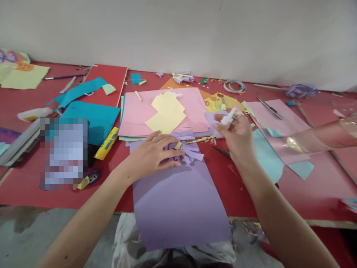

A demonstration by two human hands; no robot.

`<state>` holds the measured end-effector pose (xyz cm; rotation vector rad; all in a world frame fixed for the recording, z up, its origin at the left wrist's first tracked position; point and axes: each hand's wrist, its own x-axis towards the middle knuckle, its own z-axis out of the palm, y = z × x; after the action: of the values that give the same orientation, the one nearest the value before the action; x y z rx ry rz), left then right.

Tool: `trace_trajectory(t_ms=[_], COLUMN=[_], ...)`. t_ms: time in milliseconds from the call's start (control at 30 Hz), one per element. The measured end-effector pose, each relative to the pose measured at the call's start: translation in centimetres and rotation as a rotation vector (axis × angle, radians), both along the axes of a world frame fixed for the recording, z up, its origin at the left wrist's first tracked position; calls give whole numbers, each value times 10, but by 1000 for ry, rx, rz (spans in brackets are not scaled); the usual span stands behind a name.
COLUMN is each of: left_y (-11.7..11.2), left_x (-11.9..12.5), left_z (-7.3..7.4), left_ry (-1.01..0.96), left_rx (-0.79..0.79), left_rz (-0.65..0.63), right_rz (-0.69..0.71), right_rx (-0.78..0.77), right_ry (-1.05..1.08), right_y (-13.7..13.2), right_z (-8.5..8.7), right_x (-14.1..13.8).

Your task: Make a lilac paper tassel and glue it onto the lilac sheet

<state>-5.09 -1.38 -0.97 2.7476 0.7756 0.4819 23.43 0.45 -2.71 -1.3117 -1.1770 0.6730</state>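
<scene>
My left hand (156, 150) lies with fingers spread over a bunch of purple fringed paper strips (192, 152), near a small yellow paper piece in its middle. The strips rest on a purple sheet (181, 201) that hangs over the table's front edge. In my right hand (238, 128), raised just to the right, is a small white glue bottle (227, 120) with a pointed nozzle; the fingers partly hide its body. Beyond my left hand, a yellow zigzag-edged paper cutout (167, 111) lies on stacked pink sheets (135, 119).
On the left are a yellow glue stick (106, 143), a blurred-out rectangular object (67, 152) and blue paper (103, 115). Scissors (221, 151) lie partly under my right hand. A pen (270, 108), pink sheets and a clear tape-like roll (320, 139) are at right. A wall stands behind.
</scene>
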Motion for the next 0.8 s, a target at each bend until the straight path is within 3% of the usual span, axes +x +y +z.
trace_trajectory(t_ms=[233, 400, 600, 800], left_y=[0, 0, 0, 0], left_x=[-1, -1, 0, -1], left_z=[-1, -1, -1, -2], left_ry=[-7, -11, -5, -10], left_rx=[9, 2, 4, 14], left_rz=[3, 2, 6, 0], right_rz=[-75, -120, -121, -145], right_rx=[1, 122, 31, 99], right_ry=[31, 95, 78, 81], right_y=[5, 6, 12, 10], right_z=[-2, 5, -5, -2], right_x=[4, 7, 20, 17])
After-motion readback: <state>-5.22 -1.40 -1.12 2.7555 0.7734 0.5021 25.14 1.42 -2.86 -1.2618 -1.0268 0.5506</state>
